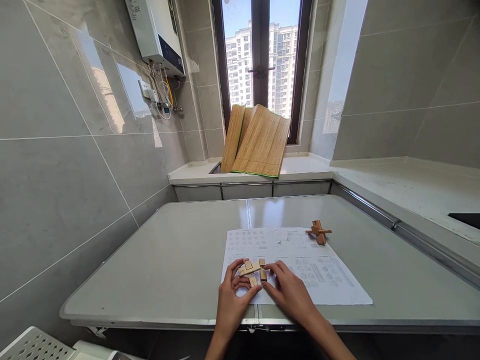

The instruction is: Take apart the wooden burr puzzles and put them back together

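Above a printed instruction sheet (347, 275), my left hand (233, 295) curls around a cluster of light wooden puzzle pieces (250, 269), thumb below and fingers at the left side. From the right, my right hand (290, 292) pinches a small wooden block (263, 275) at the cluster's edge, between thumb and forefinger. Another small wooden piece (261, 262) sits just above that block. How the pieces interlock is partly hidden by my fingers. A darker, cross-shaped wooden puzzle (318, 232) rests on the sheet's upper right corner.
The sheet lies on a pale folding table (180, 260) with a seam down its middle. Behind it, a folded bamboo mat (262, 142) leans against the window on a white ledge (191, 173). A white counter (412, 185) runs along the right. A perforated white object (35, 345) shows at lower left.
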{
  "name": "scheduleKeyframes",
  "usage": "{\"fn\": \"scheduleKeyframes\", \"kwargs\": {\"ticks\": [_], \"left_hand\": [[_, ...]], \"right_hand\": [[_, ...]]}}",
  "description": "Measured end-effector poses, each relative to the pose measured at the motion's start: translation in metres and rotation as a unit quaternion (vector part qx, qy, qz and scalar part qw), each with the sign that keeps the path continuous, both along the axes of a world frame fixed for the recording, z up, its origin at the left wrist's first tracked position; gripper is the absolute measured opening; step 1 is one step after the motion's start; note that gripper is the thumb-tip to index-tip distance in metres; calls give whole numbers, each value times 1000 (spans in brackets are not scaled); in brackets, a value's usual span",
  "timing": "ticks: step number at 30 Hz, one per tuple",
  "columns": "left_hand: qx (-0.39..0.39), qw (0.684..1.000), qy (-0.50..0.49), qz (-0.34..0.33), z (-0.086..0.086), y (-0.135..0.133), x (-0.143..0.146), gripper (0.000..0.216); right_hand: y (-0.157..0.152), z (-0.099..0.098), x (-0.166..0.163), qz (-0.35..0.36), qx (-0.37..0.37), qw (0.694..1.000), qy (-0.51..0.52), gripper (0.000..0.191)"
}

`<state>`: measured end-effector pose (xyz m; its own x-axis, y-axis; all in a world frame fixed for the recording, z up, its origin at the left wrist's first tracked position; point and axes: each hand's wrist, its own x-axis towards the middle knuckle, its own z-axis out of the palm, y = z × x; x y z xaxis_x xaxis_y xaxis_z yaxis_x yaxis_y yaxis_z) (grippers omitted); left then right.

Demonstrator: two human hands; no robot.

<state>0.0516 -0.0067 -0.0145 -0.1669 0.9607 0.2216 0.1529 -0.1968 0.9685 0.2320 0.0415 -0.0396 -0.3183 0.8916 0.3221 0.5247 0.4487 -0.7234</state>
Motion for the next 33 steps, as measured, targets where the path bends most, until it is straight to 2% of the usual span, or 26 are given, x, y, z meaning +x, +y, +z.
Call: {"fn": "scheduleKeyframes", "kwargs": {"ticks": [6, 10, 12, 16, 20, 25, 28, 33], "left_hand": [[-1, 1000, -3, -1, 0, -1, 0, 61], [2, 1000, -10, -1, -1, -1, 0, 62], [5, 1000, -15, 0, -2, -1, 0, 62], [10, 1000, -20, -5, -3, -1, -1, 62], [13, 999, -28, -28, -3, -3, -2, 63], [13, 998, -34, -54, -3, -5, -3, 66], [14, 997, -40, -67, -3, -6, -3, 68], [20, 996, -42, -79, -2, -6, -3, 69]], "right_hand": [[3, 3, -4, -8, 9, 998, -56, 11], [2, 9, 2, 13, -21, 999, 20, 15], [2, 11, 6, 32, -69, 994, 81, 20], [3, 15, 15, 69, -222, 951, 202, 39], [3, 20, 21, 105, -303, 899, 299, 68], [8, 24, 28, 183, -392, 847, 310, 64], [9, 25, 31, 206, -398, 843, 297, 63], [6, 37, 32, 202, -397, 864, 235, 65]]}}
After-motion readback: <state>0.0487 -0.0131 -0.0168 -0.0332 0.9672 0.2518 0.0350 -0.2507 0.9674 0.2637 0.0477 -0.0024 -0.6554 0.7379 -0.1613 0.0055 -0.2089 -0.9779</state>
